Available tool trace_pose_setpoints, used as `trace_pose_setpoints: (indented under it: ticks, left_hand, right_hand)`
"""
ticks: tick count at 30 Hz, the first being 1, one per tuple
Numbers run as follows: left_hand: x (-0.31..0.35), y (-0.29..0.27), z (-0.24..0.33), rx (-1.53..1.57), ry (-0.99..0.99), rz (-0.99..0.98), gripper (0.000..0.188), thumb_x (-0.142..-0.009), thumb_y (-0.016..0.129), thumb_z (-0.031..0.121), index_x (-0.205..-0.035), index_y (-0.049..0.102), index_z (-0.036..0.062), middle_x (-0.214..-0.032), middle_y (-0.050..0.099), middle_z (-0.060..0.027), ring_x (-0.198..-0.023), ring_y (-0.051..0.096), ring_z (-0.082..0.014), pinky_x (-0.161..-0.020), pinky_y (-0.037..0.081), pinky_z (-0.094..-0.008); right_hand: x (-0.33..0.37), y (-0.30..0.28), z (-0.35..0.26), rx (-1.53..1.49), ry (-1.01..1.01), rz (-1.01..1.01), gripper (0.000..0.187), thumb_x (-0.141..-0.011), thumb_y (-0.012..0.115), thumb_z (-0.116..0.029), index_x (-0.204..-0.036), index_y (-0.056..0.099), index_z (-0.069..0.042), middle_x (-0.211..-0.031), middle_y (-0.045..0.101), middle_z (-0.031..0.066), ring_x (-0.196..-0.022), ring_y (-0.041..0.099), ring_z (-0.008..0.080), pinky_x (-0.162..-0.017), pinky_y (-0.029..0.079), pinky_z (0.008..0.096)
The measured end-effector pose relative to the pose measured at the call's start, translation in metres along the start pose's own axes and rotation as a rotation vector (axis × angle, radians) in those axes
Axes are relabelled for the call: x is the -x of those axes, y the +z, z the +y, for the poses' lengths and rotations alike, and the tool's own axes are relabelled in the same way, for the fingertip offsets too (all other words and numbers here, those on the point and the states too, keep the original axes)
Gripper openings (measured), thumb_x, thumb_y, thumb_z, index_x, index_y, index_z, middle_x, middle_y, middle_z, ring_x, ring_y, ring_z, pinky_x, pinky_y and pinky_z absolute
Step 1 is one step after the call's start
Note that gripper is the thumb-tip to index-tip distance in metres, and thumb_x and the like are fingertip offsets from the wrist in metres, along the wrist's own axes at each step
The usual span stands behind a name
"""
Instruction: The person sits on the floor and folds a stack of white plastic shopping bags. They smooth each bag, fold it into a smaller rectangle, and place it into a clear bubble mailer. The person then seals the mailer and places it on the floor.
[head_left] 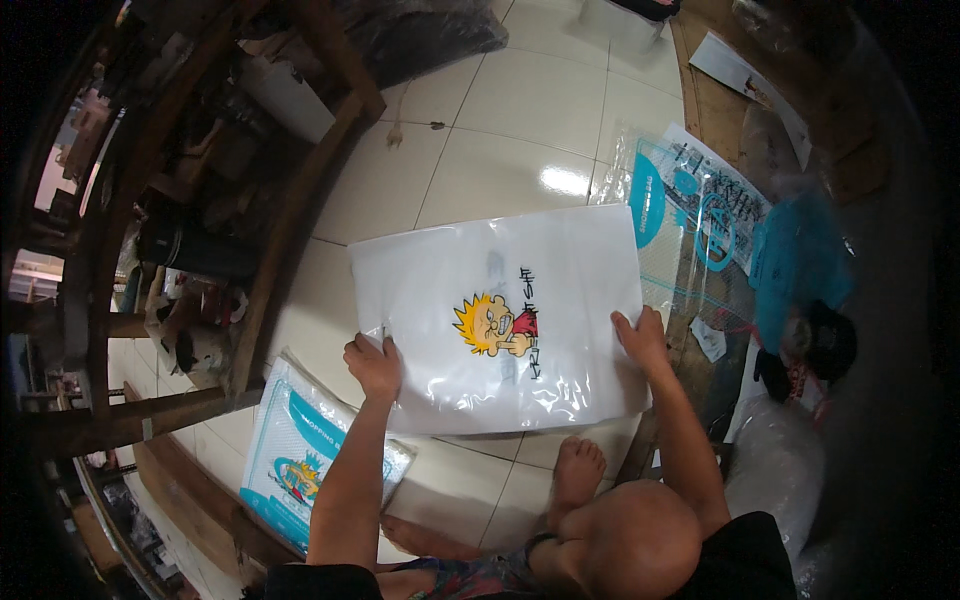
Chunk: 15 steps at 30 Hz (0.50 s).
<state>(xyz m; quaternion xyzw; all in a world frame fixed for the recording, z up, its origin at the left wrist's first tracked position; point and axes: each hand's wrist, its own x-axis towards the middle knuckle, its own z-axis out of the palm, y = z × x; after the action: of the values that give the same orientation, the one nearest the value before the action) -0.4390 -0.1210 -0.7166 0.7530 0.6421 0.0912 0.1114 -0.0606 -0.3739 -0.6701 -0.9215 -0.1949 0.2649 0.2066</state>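
A wide, flat white plastic bag [430, 340], glossy and wrinkled along its near edge, is stretched out in front of me above the tiled floor. On it shows a printed cartoon head [490, 325] with spiky yellow hair, beside dark lettering turned sideways. My left hand [375, 368] grips its left edge, fingers curled over the plastic. Opposite, my right hand [642, 340] pinches the right edge. Whether the print lies on the plastic or on something inside it, I cannot tell.
Blue-and-clear printed bags [300, 440] lie in a stack by my left forearm. More clear bags with blue print [690, 225] rest at the right on a wooden surface, near blue plastic [800, 250]. A wooden rack [300, 190] bounds the left. My bare foot [578, 468] is below.
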Motion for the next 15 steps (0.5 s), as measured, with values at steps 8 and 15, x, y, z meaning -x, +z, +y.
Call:
trace_pose_setpoints:
  ticks: [8,15]
  left_hand:
    - [0.011,0.013,0.004,-0.033,0.040,0.214,0.055,-0.087,0.064,0.022,-0.127,0.045,-0.0095,-0.109,0.050,-0.0249,-0.102,0.048,-0.0409,-0.086,0.040,-0.0538]
    - [0.012,0.012,0.004,-0.016,0.049,0.193,0.057,-0.089,0.062,0.022,-0.132,0.042,-0.0095,-0.113,0.050,-0.0255,-0.105,0.047,-0.0415,-0.088,0.039,-0.0528]
  right_hand:
    - [0.069,0.006,0.000,0.350,-0.575,0.257,0.083,-0.088,0.067,-0.038,-0.148,0.028,0.004,-0.148,0.032,0.0310,-0.139,0.029,0.0474,-0.114,0.021,0.0569]
    - [0.084,0.036,0.037,0.485,-0.659,-0.001,0.089,-0.090,0.053,-0.060,-0.149,0.026,0.001,-0.155,0.017,0.0330,-0.145,0.014,0.0495,-0.114,0.008,0.0660]
